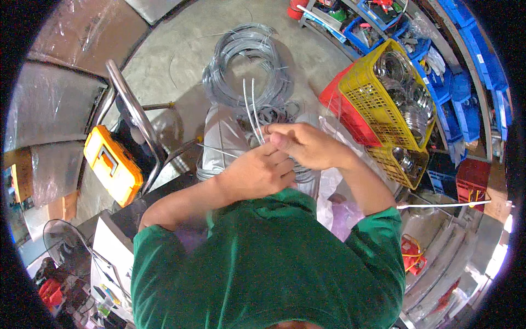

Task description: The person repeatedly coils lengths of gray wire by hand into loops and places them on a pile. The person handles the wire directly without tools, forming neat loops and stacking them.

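Two pale silvery wire strands (250, 109) rise side by side out of my hands, their free ends pointing away from me. My left hand (263, 171) is closed around their lower part, its fingers curled in. Over it lies my right hand (309, 145), thumb and forefinger pinching the same strands just above the left fist. What the palms hide cannot be seen. Beyond the hands, a large coil of grey metal wire (218, 71) lies on the floor. A smaller tangle of wire (274, 114) sits between my knees, with more wire near my lap.
At right, a yellow crate (359, 82) full of wire coils leans beside a red crate (342, 104). Blue bins (466, 118) line the shelving behind. On the left stand a metal-framed chair (137, 104) and an orange toolbox (112, 167). A fan (66, 241) is at lower left.
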### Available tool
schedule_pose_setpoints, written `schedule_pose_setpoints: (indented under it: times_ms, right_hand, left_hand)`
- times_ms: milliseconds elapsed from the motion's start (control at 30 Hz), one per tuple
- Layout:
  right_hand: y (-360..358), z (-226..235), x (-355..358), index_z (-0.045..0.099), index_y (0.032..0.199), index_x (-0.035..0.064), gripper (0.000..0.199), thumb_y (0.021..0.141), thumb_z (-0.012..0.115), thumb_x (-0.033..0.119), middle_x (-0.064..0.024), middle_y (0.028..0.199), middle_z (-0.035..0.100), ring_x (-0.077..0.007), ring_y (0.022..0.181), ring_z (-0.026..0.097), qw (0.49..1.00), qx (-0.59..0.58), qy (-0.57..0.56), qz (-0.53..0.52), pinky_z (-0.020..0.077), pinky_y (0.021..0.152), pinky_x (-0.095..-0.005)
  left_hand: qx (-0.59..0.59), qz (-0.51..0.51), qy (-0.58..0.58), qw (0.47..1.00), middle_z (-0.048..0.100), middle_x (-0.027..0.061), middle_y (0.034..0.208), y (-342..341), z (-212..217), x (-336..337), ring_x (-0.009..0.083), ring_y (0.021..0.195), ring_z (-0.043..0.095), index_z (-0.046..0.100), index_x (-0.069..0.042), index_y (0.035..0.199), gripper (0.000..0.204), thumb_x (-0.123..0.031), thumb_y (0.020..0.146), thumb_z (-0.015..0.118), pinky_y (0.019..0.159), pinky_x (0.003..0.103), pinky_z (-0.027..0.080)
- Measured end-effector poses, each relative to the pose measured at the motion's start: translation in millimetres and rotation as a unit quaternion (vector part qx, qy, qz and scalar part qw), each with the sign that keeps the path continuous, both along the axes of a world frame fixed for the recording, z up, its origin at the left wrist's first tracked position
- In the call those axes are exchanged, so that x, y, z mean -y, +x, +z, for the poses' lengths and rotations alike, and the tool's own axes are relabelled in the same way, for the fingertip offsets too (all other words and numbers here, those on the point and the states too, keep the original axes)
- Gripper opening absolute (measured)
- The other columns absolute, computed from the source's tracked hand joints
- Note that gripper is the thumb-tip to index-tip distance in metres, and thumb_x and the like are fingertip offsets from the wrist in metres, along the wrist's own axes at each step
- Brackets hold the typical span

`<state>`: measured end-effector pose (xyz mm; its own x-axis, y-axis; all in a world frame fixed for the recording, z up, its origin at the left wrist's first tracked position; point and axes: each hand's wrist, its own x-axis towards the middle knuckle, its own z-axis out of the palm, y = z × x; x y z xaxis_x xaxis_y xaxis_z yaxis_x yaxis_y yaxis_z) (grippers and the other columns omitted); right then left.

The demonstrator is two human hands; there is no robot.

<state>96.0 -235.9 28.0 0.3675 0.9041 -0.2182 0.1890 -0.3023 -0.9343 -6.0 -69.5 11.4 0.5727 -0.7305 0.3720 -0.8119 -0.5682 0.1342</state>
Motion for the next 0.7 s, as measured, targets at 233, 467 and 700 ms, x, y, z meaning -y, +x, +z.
schedule_pose_setpoints:
  times_ms: [233,467,700]
  right_hand:
    - [-17,-34,26,0.064,0.116,0.0013,0.056,0.103,0.039,0.050,-0.0085,0.089,0.068,-0.0169,0.087,0.063,0.971,-0.146,-0.187,0.035,0.0494,0.080,-0.0327]
    - [29,55,95,0.070,0.093,0.0000,0.020,0.090,0.066,0.019,-0.0137,0.084,0.069,-0.0285,0.076,0.066,0.897,0.352,-0.055,-0.260,0.0511,0.074,-0.0361]
    - [91,88,55,0.072,0.100,0.0053,0.016,0.090,0.067,0.017,-0.0102,0.095,0.070,-0.0234,0.091,0.067,0.829,0.466,0.109,-0.290,0.0509,0.082,-0.0315]
  left_hand:
    - [-0.064,0.137,0.029,0.988,0.060,0.0031,0.084,15,20,-58,0.0244,0.087,0.061,0.063,-0.014,0.080,0.030,-0.042,0.075,0.072,0.076,0.038,0.046]
    - [-0.314,0.188,-0.119,0.923,0.060,0.0151,0.073,22,31,-102,0.0368,0.067,0.060,0.060,-0.002,0.080,0.036,-0.034,0.097,0.057,0.063,0.045,0.047]
    - [-0.615,-0.079,-0.542,0.567,0.049,-0.0017,0.061,2,60,-49,0.0130,0.056,0.047,0.055,-0.008,0.071,0.050,-0.045,0.103,0.041,0.058,0.033,0.043]
